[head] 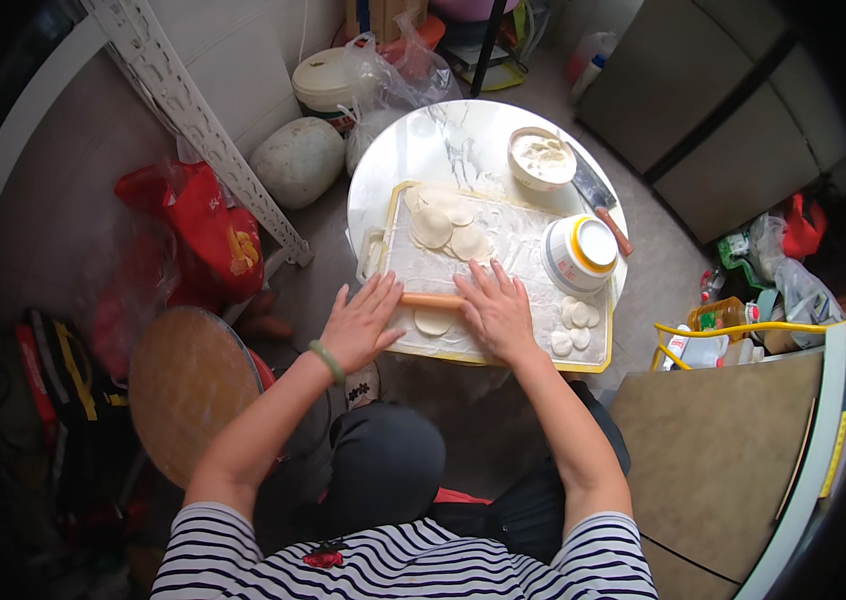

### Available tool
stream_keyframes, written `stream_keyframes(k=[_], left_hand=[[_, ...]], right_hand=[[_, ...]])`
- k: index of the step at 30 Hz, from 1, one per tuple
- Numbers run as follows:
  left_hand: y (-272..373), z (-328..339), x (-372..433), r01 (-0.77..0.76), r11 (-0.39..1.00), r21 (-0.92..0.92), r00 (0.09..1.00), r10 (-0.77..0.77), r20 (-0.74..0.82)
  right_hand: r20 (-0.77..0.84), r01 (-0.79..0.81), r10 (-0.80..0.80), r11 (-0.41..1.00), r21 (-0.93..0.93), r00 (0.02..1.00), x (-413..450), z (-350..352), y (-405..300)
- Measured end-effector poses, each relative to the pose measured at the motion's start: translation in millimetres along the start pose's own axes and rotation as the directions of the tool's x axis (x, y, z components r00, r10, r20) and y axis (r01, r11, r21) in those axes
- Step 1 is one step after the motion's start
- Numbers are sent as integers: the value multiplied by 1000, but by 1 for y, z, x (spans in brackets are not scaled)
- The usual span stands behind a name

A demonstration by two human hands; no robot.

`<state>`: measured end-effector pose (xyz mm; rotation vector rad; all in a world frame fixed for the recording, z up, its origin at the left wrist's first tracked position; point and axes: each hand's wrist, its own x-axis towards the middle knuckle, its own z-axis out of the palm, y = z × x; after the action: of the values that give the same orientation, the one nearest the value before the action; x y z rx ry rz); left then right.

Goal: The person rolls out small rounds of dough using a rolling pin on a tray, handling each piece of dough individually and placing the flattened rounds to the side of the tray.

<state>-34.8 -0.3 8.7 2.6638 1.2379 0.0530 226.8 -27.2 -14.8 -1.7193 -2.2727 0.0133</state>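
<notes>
A wooden rolling pin (432,301) lies crosswise on a floured board (408,264). My left hand (364,322) rests flat over its left end, fingers stretched out, with a green bangle (327,362) at the wrist. Over the right end lies my right hand (498,313), its fingers spread and not wrapped around the wood. Just below the pin, a round dough wrapper (433,322) shows partly. Rolled wrappers (447,225) overlap in a pile beyond my hands. Small flattened dough pieces (579,313) sit right of my right hand, near an upside-down bowl (580,256).
The round marble-patterned table (400,142) bears a bowl of flour (541,159) and a cleaver (594,184) at the far right. To my left stands a round-topped stool (190,390). A cabinet (715,442) is at right, beside bottles (723,315). A large melon (298,163) lies beyond the table.
</notes>
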Motion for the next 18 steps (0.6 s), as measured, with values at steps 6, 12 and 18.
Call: stream_keyframes(k=[6, 12, 18], left_hand=[[5, -1, -44, -113, 994, 6, 989, 112, 100], [-1, -3, 0, -31, 999, -34, 999, 32, 38], [4, -5, -43, -154, 988, 25, 972, 147, 182]], right_hand=[[104, 34, -42, 997, 71, 994, -53, -1, -10], [-7, 31, -31, 999, 16, 1000, -5, 0, 2], [122, 32, -44, 994, 102, 992, -52, -4, -6]])
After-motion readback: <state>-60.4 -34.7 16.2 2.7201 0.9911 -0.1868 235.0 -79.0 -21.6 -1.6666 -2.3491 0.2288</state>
